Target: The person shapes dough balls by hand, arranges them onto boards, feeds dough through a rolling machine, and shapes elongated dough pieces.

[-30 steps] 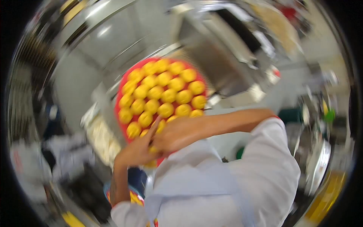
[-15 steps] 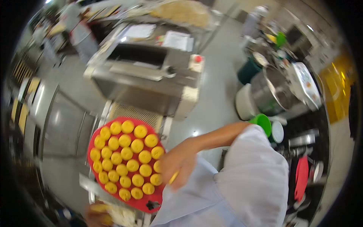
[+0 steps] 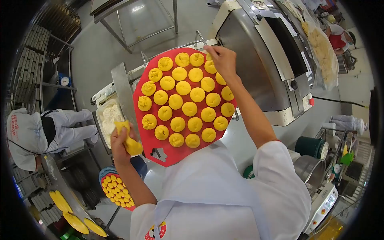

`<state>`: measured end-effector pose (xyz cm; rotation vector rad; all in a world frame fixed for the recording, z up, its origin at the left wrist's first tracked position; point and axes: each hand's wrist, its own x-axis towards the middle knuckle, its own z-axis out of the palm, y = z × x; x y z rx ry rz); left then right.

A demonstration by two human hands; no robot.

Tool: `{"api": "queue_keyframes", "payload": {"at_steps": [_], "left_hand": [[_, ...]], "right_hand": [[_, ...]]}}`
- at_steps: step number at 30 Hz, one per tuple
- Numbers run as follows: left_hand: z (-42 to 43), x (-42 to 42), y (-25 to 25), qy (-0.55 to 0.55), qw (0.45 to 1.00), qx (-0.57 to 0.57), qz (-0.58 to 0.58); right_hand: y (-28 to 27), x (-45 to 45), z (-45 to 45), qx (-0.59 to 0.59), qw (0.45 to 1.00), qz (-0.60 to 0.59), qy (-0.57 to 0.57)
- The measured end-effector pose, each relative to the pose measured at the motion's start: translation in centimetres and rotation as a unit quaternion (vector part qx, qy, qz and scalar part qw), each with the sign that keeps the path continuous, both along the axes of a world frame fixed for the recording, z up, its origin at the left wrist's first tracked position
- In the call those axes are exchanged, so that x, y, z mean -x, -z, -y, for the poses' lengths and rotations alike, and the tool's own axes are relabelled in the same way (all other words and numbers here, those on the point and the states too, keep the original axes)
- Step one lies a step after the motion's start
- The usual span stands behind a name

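A red board [image 3: 150,140] bears several round yellow dough pieces [image 3: 189,109] in rows, with a cut-out at its lower left corner. At the board's upper right edge, my right hand [image 3: 223,60] is closed, its fingers beside a partly hidden dough piece; what they hold is hidden. To the left of the board, my left hand [image 3: 122,143] grips a lump of yellow dough [image 3: 133,145]. That hand is just right of a container of white flour-like stuff [image 3: 109,120].
A steel machine [image 3: 256,64] stands at upper right. Another person [image 3: 30,132] is at the left. A second red board [image 3: 129,205] with yellow pieces is at lower left. Pots and a green bucket [image 3: 310,147] stand at right.
My view has turned. My left hand now shows clearly with the yellow dough. My right hand has moved from the board's near right side to its far right edge.
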<state>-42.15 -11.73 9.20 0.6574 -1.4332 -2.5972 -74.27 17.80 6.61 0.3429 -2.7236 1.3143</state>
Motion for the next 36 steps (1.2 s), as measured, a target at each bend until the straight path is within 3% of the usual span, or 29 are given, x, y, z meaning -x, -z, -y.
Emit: {"api": "queue_keyframes", "payload": {"at_steps": [2, 3, 7, 10, 13, 19, 22, 25, 28, 29, 31, 32, 35, 36], "left_hand": [[-1.0, -1.4, -0.1, 0.004, 0.999, 0.028, 0.047], [-1.3, -2.0, -0.1, -0.002, 0.997, 0.048, 0.065], [-1.1, -4.1, -0.8, -0.027, 0.996, 0.061, 0.067], [-0.8, -5.0, -1.0, -0.037, 0.995, 0.067, 0.066], [-0.6, -5.3, -1.0, -0.032, 0.994, 0.082, 0.071], [-0.8, -4.8, -1.3, -0.002, 0.989, 0.124, 0.08], [-1.2, -4.1, -1.8, 0.01, 0.988, 0.131, 0.084], [-1.0, -3.0, -1.3, 0.058, 0.985, 0.14, 0.086], [-2.0, -0.4, -2.2, 0.096, 0.97, 0.212, 0.065], [-2.9, 0.8, -2.7, 0.098, 0.964, 0.243, 0.049], [-4.2, 2.1, -3.6, 0.149, 0.965, 0.214, 0.011], [-4.6, 2.6, -4.1, 0.184, 0.96, 0.211, 0.005], [-5.6, 4.3, -5.3, 0.309, 0.924, 0.225, 0.005], [-5.7, 4.5, -5.3, 0.331, 0.921, 0.206, 0.001]], "right_hand": [[2.4, 2.1, 1.5, -0.081, 0.992, -0.055, -0.076], [3.0, 2.4, 2.0, -0.06, 0.99, -0.059, -0.116], [4.2, 2.6, 1.8, -0.144, 0.97, -0.027, -0.195], [4.0, 2.4, 2.1, -0.041, 0.989, 0.024, -0.14], [2.6, 1.9, 2.1, -0.225, 0.962, -0.02, -0.153], [6.6, 1.0, 1.0, -0.316, 0.89, -0.266, -0.192], [5.9, -0.5, 1.5, -0.335, 0.91, -0.176, -0.17], [6.2, -0.7, 1.4, -0.401, 0.863, -0.229, -0.205], [2.2, 0.4, 1.9, -0.364, 0.895, -0.101, -0.237], [1.8, 0.5, 1.5, -0.282, 0.922, -0.166, -0.208], [-4.5, -4.3, 1.8, -0.105, 0.967, -0.021, -0.233], [-6.2, -8.7, 2.8, 0.0, 0.962, 0.106, -0.252], [-9.6, -18.0, 4.1, -0.006, 0.84, 0.06, -0.538], [-8.2, -19.4, 3.7, -0.057, 0.822, 0.045, -0.564]]}}
